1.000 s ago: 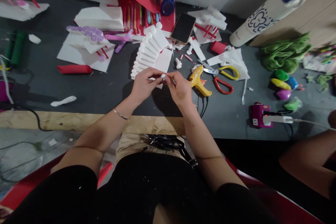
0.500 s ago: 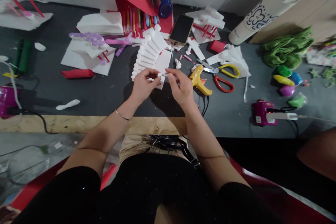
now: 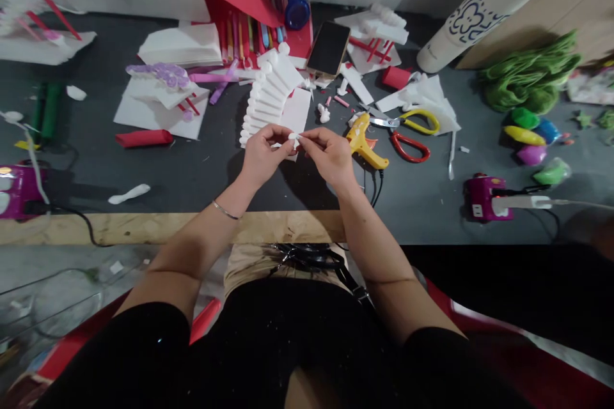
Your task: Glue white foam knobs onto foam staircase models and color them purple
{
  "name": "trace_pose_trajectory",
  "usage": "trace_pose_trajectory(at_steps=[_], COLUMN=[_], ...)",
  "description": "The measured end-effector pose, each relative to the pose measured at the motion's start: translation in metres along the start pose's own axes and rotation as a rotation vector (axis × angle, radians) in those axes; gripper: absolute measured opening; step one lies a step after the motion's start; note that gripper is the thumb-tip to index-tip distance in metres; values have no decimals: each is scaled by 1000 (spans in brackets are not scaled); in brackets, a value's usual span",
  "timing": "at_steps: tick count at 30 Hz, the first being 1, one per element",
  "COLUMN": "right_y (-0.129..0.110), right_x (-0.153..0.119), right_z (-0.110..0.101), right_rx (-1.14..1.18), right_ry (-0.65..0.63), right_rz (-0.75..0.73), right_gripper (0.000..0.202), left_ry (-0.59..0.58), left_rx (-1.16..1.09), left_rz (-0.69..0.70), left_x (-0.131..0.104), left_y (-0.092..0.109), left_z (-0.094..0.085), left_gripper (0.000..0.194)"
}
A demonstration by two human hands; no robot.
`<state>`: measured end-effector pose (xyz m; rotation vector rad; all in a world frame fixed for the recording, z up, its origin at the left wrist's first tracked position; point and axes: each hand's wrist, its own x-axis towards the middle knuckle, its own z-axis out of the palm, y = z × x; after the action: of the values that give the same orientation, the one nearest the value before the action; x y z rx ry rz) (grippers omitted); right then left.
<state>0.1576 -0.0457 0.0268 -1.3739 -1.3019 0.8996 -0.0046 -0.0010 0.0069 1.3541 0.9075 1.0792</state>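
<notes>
Between my fingertips is a small white lump (image 3: 294,137), perhaps modelling clay; its exact kind is too small to tell. My left hand (image 3: 263,153) pinches it from one side. My right hand (image 3: 330,154) closes its thumb and forefinger on the other side of the same piece. Just beyond the hands lies a fan-shaped white craft piece (image 3: 269,99) edged with round white knobs. A white card (image 3: 297,108) sits beside it, partly hidden by my fingers. The yellow glue gun (image 3: 364,144) rests right of my right hand, near scissors (image 3: 412,131) with yellow and red handles.
A phone (image 3: 329,48), a blue-lidded jar (image 3: 296,7) and a tall white bottle (image 3: 484,13) stand or lie at the back. Green yarn (image 3: 530,80) and a purple power socket (image 3: 488,198) are rightward. A purple-trimmed model (image 3: 165,86) and red roll (image 3: 144,138) are leftward.
My right hand has moved slightly left, bringing its fingertips against the white lump. My left hand keeps its pinch. The whole view has shifted a little.
</notes>
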Motion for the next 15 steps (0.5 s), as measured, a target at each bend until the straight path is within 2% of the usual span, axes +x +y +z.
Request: trace_pose_trajectory(at_steps=[4, 9, 15], right_y=[-3, -3, 0], right_x=[-4, -7, -9], right_z=[3, 7, 11], right_rx=[-128, -339, -342], right_ry=[59, 101, 104], right_rz=[-39, -187, -239], right_gripper=[15, 16, 15], left_ry=[21, 76, 134], left_rx=[-27, 15, 118], left_rz=[-39, -23, 41], left_x=[0, -2, -4], left_y=[-6, -11, -12], left_z=[2, 4, 5], left_gripper=[41, 38, 26])
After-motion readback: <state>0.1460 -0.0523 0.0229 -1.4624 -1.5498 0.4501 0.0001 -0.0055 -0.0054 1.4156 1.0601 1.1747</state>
